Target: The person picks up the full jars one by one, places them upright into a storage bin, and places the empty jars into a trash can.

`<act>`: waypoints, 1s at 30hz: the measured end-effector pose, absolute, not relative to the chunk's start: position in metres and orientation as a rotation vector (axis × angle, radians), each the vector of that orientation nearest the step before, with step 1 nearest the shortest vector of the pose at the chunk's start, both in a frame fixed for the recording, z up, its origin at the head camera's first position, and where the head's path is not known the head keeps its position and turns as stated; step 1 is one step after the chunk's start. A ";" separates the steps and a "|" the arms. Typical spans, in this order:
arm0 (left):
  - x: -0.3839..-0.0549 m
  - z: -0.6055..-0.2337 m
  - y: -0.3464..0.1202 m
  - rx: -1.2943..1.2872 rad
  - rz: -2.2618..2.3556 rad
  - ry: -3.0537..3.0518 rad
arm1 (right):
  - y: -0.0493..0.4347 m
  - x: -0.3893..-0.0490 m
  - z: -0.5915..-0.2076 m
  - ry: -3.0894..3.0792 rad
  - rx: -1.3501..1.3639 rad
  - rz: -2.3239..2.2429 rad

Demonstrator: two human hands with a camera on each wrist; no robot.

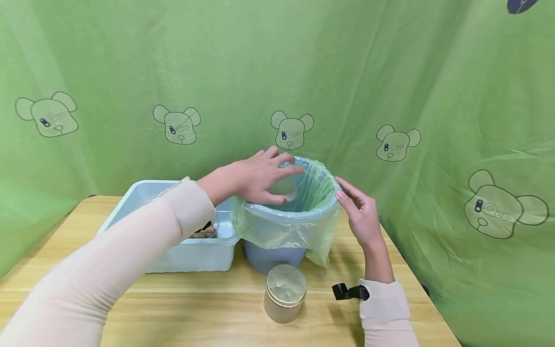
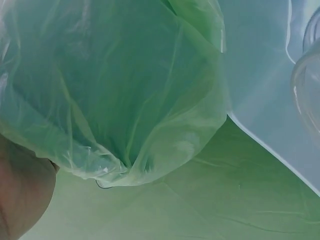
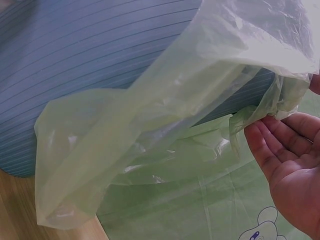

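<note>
A green translucent garbage bag (image 1: pixel 277 233) lines a blue trash bin (image 1: pixel 269 258), its edge folded over the rim. My left hand (image 1: pixel 262 178) hovers over the bin's mouth with fingers spread and bent. A pale, clear patch shows between its thumb and fingers; whether this is bag or a separate thing is unclear. In the left wrist view only part of that hand (image 2: pixel 22 192) appears, beside the garbage bag (image 2: pixel 115 90). At the right rim my right hand (image 1: pixel 362 212) pinches the bag's edge. The right wrist view shows its fingertips (image 3: pixel 270 122) against the bunched garbage bag (image 3: pixel 160 105).
Left of the bin stands a light blue plastic basin (image 1: pixel 195 258), holding a clear container with brown pieces (image 1: pixel 205 233), partly behind my left arm. A metallic can (image 1: pixel 285 294) with a foil-like top stands in front of the bin. A green curtain (image 1: pixel 347 72) hangs behind the wooden table (image 1: pixel 195 308).
</note>
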State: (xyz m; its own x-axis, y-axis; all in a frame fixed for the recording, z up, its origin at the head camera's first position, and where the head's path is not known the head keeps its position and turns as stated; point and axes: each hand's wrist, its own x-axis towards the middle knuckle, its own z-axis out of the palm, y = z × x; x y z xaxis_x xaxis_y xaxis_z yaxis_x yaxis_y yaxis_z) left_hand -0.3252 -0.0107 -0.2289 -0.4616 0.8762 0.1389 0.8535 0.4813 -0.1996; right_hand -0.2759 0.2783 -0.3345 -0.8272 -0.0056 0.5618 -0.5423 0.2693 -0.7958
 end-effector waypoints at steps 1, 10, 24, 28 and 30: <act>-0.325 -0.229 -0.011 -1.488 0.147 -2.510 | 0.278 -0.276 -0.334 -2.095 0.493 1.585; -0.323 -0.228 -0.013 -1.497 0.115 -2.507 | 0.280 -0.274 -0.336 -2.111 0.492 1.591; -0.306 -0.218 -0.028 -1.486 0.024 -2.373 | 0.279 -0.275 -0.335 -2.097 0.505 1.594; -0.299 -0.219 -0.034 -1.495 0.017 -2.353 | 0.278 -0.275 -0.334 -2.099 0.506 1.590; -0.295 -0.221 -0.036 -1.508 0.015 -2.337 | 0.278 -0.275 -0.334 -2.098 0.507 1.591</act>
